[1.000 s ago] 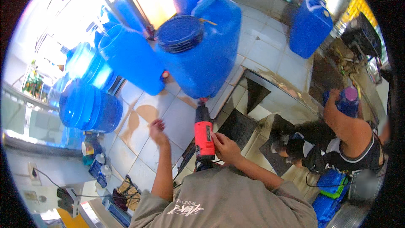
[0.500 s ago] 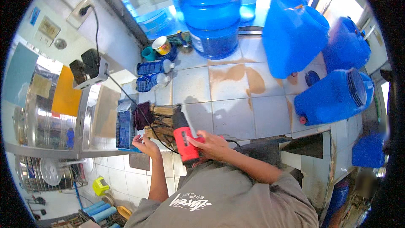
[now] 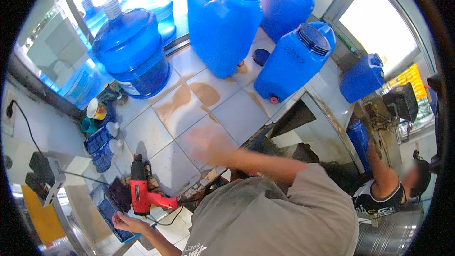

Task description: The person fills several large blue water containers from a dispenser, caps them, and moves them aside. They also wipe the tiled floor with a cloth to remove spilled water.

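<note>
A red and black heat gun (image 3: 141, 190) lies on the tiled counter (image 3: 239, 116) at the lower left. Just below it is my left hand (image 3: 121, 220), palm up with fingers loosely curled and apart, holding nothing visible, beside a blue basket (image 3: 102, 202). My right hand (image 3: 208, 142) is over the counter, away from the heat gun and smeared by motion; its fingers cannot be made out. Beyond it stands a blue jerrican (image 3: 284, 68) with a dark screw lid and a small red cap low on it.
Several clear blue water jugs (image 3: 130, 52) and blue containers (image 3: 220, 38) line the back. Cups (image 3: 97, 109) and small bottles sit at the left, by a cord and adapters (image 3: 40, 170). At right, a co-worker (image 3: 384, 185) reaches toward a blue container (image 3: 356, 140).
The heat gun that my right hand held now lies on the counter; that hand has moved off it toward the jerricans. The head view has swung left, then back rightward.
</note>
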### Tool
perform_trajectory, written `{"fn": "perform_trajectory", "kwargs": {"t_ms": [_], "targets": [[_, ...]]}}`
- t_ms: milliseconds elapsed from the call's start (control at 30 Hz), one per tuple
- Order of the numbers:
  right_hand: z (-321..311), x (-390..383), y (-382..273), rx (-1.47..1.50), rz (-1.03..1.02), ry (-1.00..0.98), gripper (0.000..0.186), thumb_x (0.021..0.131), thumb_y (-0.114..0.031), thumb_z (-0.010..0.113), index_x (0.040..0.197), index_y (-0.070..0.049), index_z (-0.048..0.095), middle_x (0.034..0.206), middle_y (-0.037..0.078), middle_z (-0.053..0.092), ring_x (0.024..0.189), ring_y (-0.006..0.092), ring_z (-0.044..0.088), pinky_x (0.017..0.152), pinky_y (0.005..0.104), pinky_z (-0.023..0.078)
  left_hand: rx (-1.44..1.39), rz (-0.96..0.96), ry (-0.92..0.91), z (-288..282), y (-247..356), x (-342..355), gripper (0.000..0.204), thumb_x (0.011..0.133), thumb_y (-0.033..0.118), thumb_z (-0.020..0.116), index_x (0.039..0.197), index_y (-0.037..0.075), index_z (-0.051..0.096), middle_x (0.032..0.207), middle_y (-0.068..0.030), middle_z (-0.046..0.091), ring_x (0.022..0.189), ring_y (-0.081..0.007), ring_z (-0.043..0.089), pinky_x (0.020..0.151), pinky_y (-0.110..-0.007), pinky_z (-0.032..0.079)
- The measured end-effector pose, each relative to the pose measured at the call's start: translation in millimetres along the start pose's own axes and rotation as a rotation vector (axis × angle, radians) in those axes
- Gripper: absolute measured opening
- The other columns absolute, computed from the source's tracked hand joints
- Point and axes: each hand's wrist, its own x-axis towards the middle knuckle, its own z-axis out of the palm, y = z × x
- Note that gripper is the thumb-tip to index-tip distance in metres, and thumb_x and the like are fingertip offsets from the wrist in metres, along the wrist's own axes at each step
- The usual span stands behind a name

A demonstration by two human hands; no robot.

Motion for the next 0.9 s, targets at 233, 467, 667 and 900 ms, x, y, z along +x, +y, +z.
{"fn": "perform_trajectory", "kwargs": {"t_ms": [233, 467, 667, 900], "targets": [[-271, 10, 90, -1.042, 0.433, 0.633, 0.081, 0.078, -0.040, 0.085, 0.149, -0.023, 0.049, 0.144, 0.011, 0.053, 0.131, 0.0361, 0.049, 0.106, 0.0581, 0.039, -0.268, 0.051, -0.166, 108, 97, -19, 0.029, 0.100, 0.017, 0.063, 0.123, 0.000, 0.056, 0.120, -0.0090, 0.060, 0.104, -0.0195, 0.056, 0.090, -0.034, 0.044], [-315, -4, 177, -1.079, 0.896, 0.489, 0.099, 0.070, -0.032, 0.092, 0.154, -0.036, 0.041, 0.152, 0.007, 0.047, 0.141, 0.0336, 0.043, 0.107, 0.0651, 0.036, -0.560, -0.033, -0.442, 186, 159, -101, 0.027, 0.095, 0.003, 0.059, 0.120, 0.002, 0.052, 0.119, -0.0109, 0.057, 0.115, -0.0213, 0.053, 0.099, -0.036, 0.042], [-429, -64, 303, -1.128, 0.898, 0.456, 0.099, 0.071, -0.031, 0.091, 0.155, -0.036, 0.040, 0.153, 0.005, 0.049, 0.139, 0.0351, 0.047, 0.106, 0.0631, 0.043, -0.643, -0.045, -0.668, 223, 185, -202, 0.031, 0.089, -0.002, 0.060, 0.118, 0.005, 0.050, 0.112, -0.0097, 0.053, 0.106, -0.0194, 0.050, 0.096, -0.034, 0.041], [-564, -140, 483, -1.120, 0.800, 0.518, 0.105, 0.065, -0.024, 0.094, 0.155, -0.037, 0.042, 0.153, 0.002, 0.050, 0.141, 0.0305, 0.047, 0.111, 0.0511, 0.044, -0.596, -0.082, -0.886, 306, 239, -379, 0.030, 0.092, 0.000, 0.061, 0.118, 0.006, 0.048, 0.107, -0.0089, 0.053, 0.100, -0.0175, 0.050, 0.087, -0.032, 0.043]]}}
